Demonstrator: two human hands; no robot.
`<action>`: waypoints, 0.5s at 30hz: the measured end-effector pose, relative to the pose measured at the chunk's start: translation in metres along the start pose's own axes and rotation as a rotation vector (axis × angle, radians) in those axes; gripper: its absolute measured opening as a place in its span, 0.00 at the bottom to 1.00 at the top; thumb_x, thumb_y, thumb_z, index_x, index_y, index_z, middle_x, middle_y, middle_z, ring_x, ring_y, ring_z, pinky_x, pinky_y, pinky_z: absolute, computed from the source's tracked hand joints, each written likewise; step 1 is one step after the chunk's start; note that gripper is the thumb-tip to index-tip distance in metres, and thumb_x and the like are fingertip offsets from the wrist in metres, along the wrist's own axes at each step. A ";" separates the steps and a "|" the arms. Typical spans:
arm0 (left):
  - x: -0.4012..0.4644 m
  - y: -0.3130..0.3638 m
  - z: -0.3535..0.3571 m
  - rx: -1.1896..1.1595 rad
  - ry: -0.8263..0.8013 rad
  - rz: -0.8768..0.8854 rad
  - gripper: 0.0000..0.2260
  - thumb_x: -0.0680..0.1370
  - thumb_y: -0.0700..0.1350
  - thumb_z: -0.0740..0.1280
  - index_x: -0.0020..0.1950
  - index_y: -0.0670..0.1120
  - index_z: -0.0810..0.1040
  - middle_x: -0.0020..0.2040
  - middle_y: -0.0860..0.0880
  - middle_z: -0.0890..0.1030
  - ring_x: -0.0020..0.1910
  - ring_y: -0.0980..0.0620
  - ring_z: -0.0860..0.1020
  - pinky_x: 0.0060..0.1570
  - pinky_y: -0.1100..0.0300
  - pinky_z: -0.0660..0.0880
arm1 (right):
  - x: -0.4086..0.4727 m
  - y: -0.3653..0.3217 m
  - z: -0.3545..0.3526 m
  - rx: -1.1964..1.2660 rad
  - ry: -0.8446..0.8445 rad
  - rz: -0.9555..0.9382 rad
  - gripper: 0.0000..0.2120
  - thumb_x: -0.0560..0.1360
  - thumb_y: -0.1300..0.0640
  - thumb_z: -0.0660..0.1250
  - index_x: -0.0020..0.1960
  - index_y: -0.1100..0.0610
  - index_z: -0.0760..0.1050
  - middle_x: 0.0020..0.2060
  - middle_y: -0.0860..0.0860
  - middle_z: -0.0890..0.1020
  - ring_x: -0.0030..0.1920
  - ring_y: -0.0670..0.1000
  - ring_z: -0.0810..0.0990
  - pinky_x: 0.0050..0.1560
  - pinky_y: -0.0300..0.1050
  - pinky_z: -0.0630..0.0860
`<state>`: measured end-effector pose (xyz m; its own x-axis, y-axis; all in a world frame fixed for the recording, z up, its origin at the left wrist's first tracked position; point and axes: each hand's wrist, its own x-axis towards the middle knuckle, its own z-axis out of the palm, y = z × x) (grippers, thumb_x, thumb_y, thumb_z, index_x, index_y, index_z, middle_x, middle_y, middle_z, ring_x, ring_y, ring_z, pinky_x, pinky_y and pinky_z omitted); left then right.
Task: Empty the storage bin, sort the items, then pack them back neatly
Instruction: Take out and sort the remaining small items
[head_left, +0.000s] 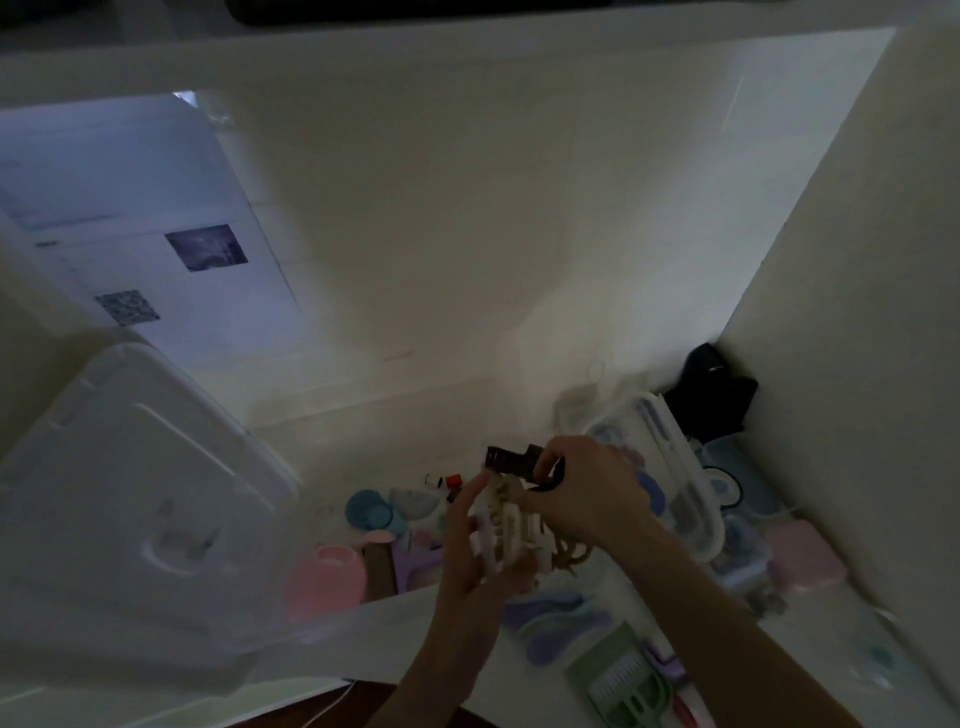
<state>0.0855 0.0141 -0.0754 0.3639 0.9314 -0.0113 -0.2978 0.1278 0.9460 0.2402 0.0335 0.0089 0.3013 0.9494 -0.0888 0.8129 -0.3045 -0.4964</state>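
Our right hand had curled round a dark plastic claw clip, while our left hand, fingers half-bent, cradled a cluster of cream and beige claw clips — sorting, we judged, like with like. Next we needed a clear spot on the pale counter among the pastel oddments; the clear plastic storage bin stood left.

Translucent plastic bin lid, glossy plastic hair claws, matt black cloth
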 end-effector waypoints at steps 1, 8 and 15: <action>0.000 -0.003 -0.003 0.022 -0.007 -0.012 0.38 0.63 0.42 0.76 0.71 0.61 0.69 0.76 0.40 0.64 0.74 0.35 0.63 0.55 0.47 0.79 | 0.001 0.001 0.001 0.012 -0.016 0.004 0.18 0.67 0.35 0.73 0.44 0.49 0.77 0.38 0.44 0.80 0.39 0.45 0.80 0.37 0.37 0.75; 0.002 -0.005 -0.007 0.067 0.004 -0.040 0.42 0.63 0.38 0.77 0.73 0.60 0.67 0.76 0.45 0.64 0.76 0.38 0.61 0.63 0.32 0.71 | 0.000 0.005 0.007 0.154 0.012 -0.012 0.09 0.65 0.43 0.76 0.39 0.44 0.79 0.35 0.42 0.83 0.34 0.39 0.80 0.34 0.34 0.79; 0.004 0.003 -0.002 0.013 0.017 -0.042 0.39 0.65 0.39 0.80 0.68 0.65 0.70 0.75 0.42 0.65 0.68 0.40 0.73 0.51 0.51 0.80 | -0.004 0.010 -0.016 0.467 -0.061 -0.003 0.09 0.69 0.49 0.77 0.48 0.44 0.82 0.40 0.44 0.85 0.42 0.42 0.82 0.45 0.37 0.79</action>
<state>0.0841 0.0185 -0.0735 0.3611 0.9308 -0.0568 -0.2710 0.1630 0.9487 0.2547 0.0257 0.0178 0.2575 0.9574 -0.1306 0.4987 -0.2474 -0.8307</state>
